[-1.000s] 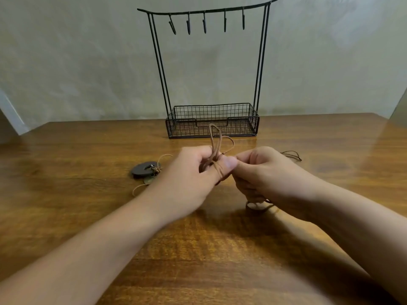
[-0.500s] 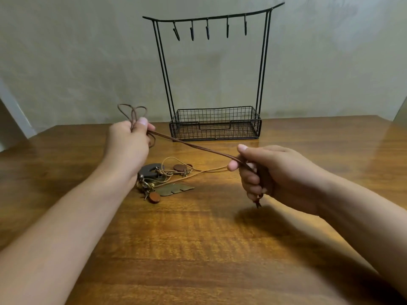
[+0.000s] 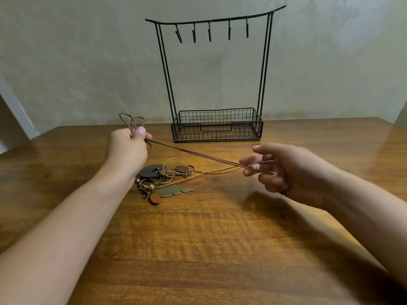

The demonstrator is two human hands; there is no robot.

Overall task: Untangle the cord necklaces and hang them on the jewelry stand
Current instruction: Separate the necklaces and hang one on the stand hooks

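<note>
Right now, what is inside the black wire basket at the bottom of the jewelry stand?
Nothing shows inside the black wire basket: only its mesh floor is visible through the front wall. The five hooks above are bare too. The mesh front could still be hiding something very small.

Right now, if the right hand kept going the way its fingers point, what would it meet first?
The right hand points left across the table. Beyond the dark cord running through its fingers, the way looks free until the left hand. The pendants probably lie below that line, though depth is unclear.
</note>
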